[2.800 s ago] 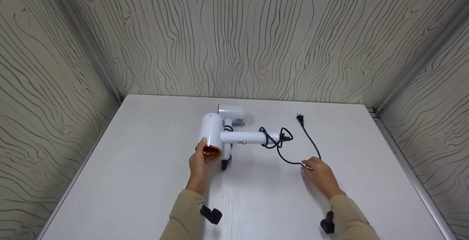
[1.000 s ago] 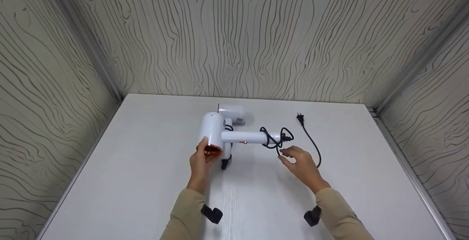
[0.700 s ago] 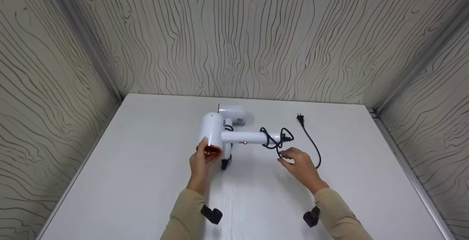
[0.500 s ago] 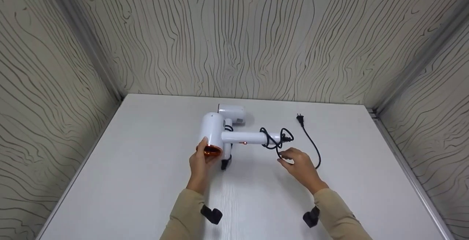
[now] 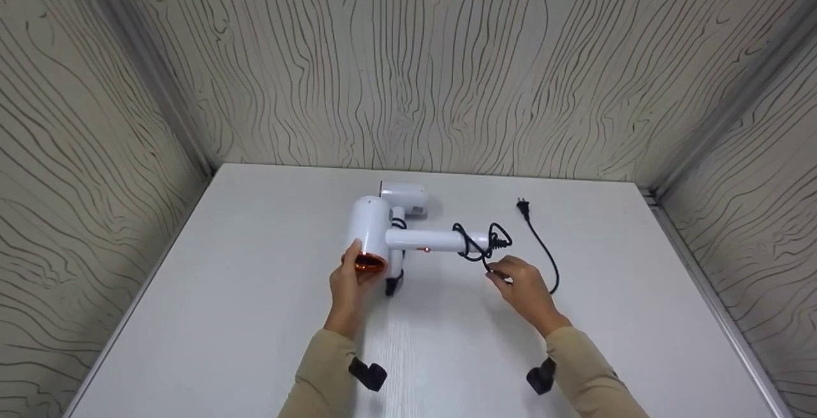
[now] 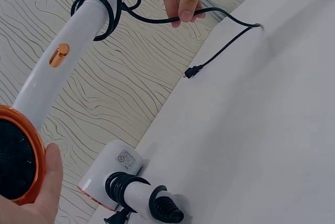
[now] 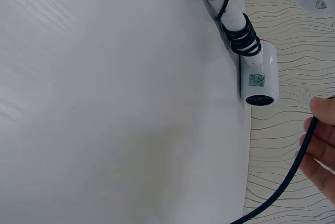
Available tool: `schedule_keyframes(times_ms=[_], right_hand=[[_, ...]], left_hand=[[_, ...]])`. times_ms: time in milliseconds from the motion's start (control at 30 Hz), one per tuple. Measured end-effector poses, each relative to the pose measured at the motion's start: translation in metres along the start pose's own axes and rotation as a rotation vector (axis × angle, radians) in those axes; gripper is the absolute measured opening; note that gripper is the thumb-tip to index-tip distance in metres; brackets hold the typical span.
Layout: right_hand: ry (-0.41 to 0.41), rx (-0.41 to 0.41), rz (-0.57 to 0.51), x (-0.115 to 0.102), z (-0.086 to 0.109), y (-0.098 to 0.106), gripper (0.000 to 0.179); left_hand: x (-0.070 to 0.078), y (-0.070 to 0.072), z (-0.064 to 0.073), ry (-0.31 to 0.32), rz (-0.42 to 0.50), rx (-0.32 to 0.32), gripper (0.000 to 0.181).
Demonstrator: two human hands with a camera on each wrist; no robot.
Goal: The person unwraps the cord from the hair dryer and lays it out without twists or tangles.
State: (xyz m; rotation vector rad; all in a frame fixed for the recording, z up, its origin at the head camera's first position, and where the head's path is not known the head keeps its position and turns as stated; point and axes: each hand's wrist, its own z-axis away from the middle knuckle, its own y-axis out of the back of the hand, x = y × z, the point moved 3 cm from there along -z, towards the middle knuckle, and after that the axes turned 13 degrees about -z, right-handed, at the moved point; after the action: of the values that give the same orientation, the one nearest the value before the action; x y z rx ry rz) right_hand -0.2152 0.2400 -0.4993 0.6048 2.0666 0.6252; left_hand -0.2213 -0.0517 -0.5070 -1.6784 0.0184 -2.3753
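Observation:
My left hand grips the barrel of a white hair dryer near its copper-rimmed end, holding it above the table with the handle pointing right. A black power cord loops loosely around the handle's end. Between thumb and fingers, my right hand pinches that cord just below the loops, as the left wrist view also shows. From there the cord runs down to the table, ending in a two-pin plug lying at the back right.
A second white hair dryer lies on the white table, partly behind the held one in the head view. Its black cord is wound tightly around its handle. Wood-patterned panels enclose the table's back and sides.
My right hand has moved left and slightly up, from farther along the cord to just below the handle. Lately it shifts only slightly. The left hand and the held hair dryer stay nearly still.

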Motion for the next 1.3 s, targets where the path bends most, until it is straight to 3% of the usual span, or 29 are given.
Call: schedule_keyframes(times_ms=[500,767,1067,1300], right_hand=[[0.035,0.056,0.023,0.002,-0.008,0.010,0.013],[0.013,0.067,0.041,0.002,-0.013,0.014,0.011],[0.104,0.108,0.007,0.003,-0.021,0.026,0.024],[0.125,0.137,-0.017,0.001,-0.026,0.034,0.021]], left_hand=[[-0.003,0.000,0.001,-0.006,-0.121,-0.043,0.077],[-0.002,0.000,0.001,-0.002,-0.114,-0.062,0.075],[-0.002,0.002,0.000,0.000,-0.095,-0.035,0.072],[-0.003,0.002,0.000,0.008,-0.117,-0.026,0.071]])
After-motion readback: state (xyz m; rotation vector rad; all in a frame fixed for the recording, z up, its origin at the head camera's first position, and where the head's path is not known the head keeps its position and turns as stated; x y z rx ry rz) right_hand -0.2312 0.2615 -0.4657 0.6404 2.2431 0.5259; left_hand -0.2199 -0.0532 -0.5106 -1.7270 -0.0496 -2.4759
